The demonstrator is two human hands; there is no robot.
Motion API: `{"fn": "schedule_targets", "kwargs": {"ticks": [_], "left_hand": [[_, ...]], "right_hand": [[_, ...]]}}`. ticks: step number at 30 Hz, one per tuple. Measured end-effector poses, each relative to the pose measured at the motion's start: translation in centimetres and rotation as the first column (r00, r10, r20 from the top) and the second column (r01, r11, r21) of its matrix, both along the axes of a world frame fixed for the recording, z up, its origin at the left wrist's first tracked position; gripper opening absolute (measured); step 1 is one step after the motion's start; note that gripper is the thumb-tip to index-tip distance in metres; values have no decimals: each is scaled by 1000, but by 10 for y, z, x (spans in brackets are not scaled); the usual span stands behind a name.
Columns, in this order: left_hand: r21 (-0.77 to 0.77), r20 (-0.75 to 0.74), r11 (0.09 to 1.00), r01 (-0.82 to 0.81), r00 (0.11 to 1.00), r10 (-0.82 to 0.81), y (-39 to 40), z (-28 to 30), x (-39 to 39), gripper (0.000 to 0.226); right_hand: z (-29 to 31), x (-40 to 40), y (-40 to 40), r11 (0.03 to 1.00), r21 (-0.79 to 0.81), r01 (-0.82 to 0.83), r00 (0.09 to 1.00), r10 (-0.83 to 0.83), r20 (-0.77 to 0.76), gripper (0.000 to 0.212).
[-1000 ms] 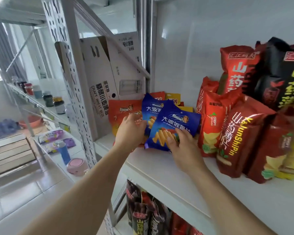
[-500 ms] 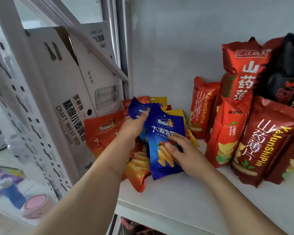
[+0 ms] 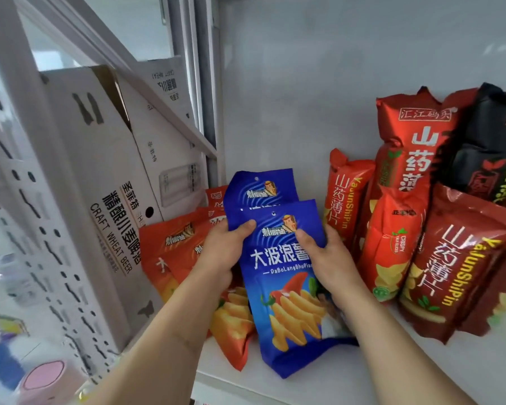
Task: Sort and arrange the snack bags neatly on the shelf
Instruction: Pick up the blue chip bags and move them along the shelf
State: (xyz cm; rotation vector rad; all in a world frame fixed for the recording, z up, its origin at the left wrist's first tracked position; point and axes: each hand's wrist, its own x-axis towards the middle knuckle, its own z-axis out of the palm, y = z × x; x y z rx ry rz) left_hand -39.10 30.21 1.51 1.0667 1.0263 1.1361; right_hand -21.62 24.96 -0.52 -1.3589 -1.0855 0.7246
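Observation:
Two blue chip bags (image 3: pixel 287 290) stand stacked one behind the other on the white shelf (image 3: pixel 348 372). My left hand (image 3: pixel 225 252) grips their left edge with the thumb on the front bag. On the right edge my right hand (image 3: pixel 324 258) holds them the same way. Several orange chip bags (image 3: pixel 170 258) lean behind and to the left of the blue ones, partly hidden by my left hand. Tall red yam-chip bags (image 3: pixel 392 247) stand to the right, with a black bag (image 3: pixel 485 147) behind them.
A white cardboard beer box (image 3: pixel 100 176) stands left of the orange bags against the perforated shelf post (image 3: pixel 27 182). A diagonal brace (image 3: pixel 146 92) crosses above the box. The wall (image 3: pixel 304 83) closes the back. A pink round container (image 3: pixel 44 381) sits lower left.
The camera has moved closer. Both hands have lifted the two blue bags upright and squared them together; earlier the left hand was behind them and the right hand lay on the front bag.

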Motion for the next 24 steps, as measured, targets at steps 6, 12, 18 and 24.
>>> {"fn": "schedule_targets", "kwargs": {"ticks": [6, 12, 18, 24], "left_hand": [[87, -77, 995, -47, 996, 54, -15, 3, -2, 20], [430, -439, 859, -278, 767, 468, -24, -7, -32, 45], [393, -636, 788, -474, 479, 605, -28, -44, -74, 69], [51, -332, 781, -623, 727, 601, -24, -48, -67, 105]], "right_hand": [[-7, 5, 6, 982, -96, -163, 944, 127, -306, 23], [-4, 4, 4, 954, -191, -230, 946, 173, -275, 21], [-9, 5, 3, 936, -235, -262, 948, 204, -243, 22], [-9, 3, 0, 933, -241, -267, 942, 200, -269, 18]]}}
